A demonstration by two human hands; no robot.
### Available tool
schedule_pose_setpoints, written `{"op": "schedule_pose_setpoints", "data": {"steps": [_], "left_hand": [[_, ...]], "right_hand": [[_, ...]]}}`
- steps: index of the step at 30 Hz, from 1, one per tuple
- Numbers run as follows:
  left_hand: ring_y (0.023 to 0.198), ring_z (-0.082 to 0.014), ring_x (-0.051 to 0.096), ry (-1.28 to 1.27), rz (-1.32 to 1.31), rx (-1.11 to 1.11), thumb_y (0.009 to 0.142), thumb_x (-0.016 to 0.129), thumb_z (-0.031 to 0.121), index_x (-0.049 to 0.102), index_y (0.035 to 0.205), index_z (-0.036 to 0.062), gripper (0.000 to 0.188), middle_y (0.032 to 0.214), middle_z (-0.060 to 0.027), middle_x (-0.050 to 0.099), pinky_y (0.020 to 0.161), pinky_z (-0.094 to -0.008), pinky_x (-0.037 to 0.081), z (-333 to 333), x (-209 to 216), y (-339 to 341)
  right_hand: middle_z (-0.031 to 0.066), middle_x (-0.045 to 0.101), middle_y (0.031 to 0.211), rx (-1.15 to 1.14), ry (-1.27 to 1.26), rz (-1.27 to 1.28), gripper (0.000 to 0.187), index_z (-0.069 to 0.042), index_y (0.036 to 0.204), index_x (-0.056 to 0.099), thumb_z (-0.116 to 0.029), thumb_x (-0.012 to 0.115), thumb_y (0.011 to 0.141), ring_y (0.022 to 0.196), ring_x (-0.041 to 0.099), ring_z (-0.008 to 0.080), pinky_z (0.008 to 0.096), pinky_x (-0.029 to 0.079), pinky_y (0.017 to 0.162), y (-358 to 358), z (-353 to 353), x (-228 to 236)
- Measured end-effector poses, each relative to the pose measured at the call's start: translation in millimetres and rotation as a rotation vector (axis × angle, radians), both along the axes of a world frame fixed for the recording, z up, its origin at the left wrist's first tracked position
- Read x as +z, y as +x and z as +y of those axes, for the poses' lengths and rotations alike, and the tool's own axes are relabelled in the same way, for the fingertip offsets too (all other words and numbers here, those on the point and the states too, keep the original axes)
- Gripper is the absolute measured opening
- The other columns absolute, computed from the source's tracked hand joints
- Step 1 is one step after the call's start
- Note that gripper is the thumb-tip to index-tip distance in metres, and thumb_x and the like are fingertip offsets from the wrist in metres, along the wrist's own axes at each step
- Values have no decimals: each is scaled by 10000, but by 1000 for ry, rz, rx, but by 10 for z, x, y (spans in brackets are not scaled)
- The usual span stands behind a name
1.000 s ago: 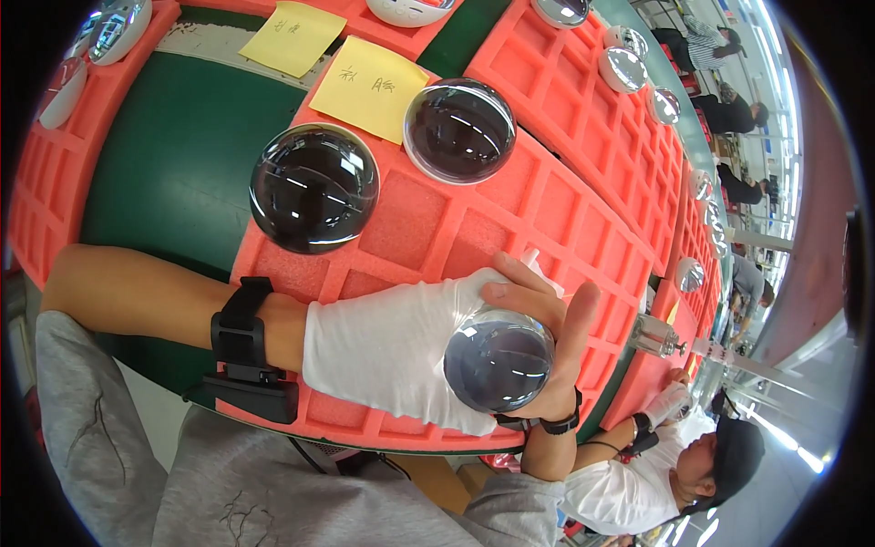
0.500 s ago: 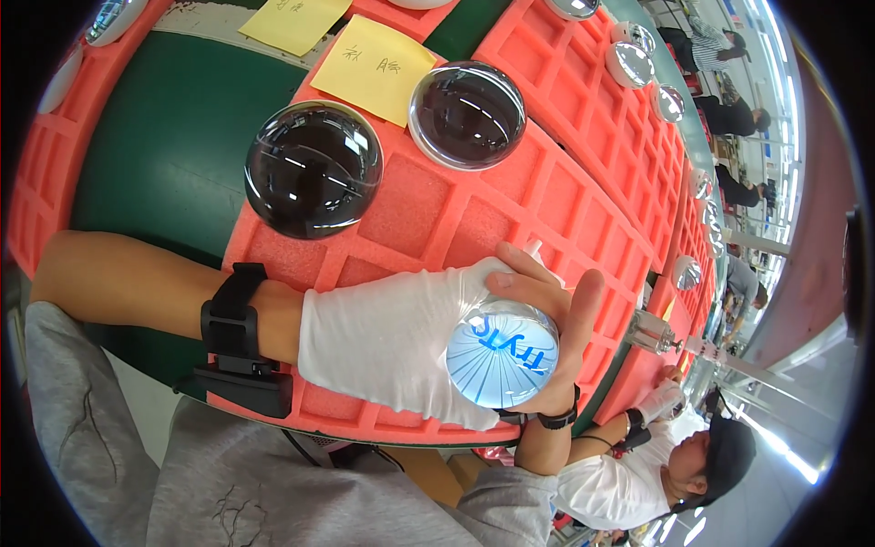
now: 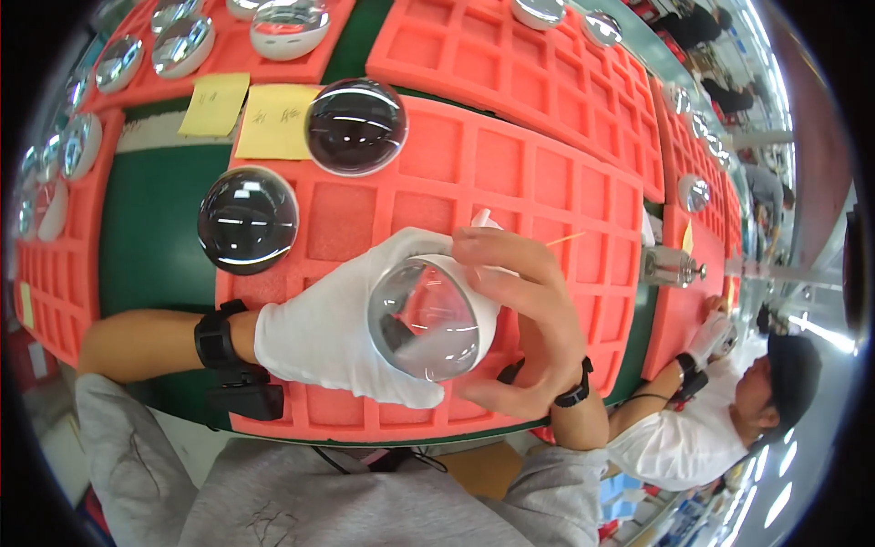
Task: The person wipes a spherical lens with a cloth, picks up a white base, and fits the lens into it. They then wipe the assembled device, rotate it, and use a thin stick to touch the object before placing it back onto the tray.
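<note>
In a white glove, my left hand is closed on a clear glass dome with a smooth white base, tilted above the tray. My bare right hand curves around the white side, fingers apart. Its index finger overlaps the base's edge and its thumb lies below; whether they touch is hard to tell. Below them spreads a red foam tray divided into square compartments. Two dark domes, one nearer and one farther, sit on its left part.
Two yellow notes lie at the tray's far left. Other foam trays with clear domes stand beyond it and at the left, on a green surface. A metal dispenser is at the right, near a seated person in white.
The dome has turned over, so blue print no longer shows. My right hand has shifted from cupping behind it to its right side, with the fingers more spread. The view has shifted too.
</note>
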State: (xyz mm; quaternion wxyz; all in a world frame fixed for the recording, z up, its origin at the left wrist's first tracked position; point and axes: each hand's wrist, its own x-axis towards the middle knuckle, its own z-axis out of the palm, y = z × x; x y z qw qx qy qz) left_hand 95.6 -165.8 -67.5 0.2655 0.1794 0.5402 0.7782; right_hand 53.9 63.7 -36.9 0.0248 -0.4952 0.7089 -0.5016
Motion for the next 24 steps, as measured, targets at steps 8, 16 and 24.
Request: {"op": "schedule_pose_setpoints", "data": {"steps": [8,16,24], "left_hand": [[1159,-179,597,22,-273,-29,656,911,17,362,1469,96,984,1284,-65,567,933,-376,554,-30,43,-53],[1105,-171,627,-36,-413,-10,651,907,10,351,1482,91,1003,1275,-62,577,894,-349,569,-43,115,-59],[1092,-161,631,-1,-374,37,653,900,6,356,1482,82,995,1259,-58,591,892,-339,564,-20,102,-56]], "right_hand": [[106,520,979,-147,-181,49,498,-100,1000,507,118,799,661,866,668,253,366,557,705,128,69,13],[105,615,924,-239,-274,-149,372,-87,707,493,194,735,677,843,670,252,346,525,708,209,-34,-41],[97,545,923,-12,-191,-32,524,-108,884,460,214,786,629,806,699,257,340,576,640,40,32,-11]]}}
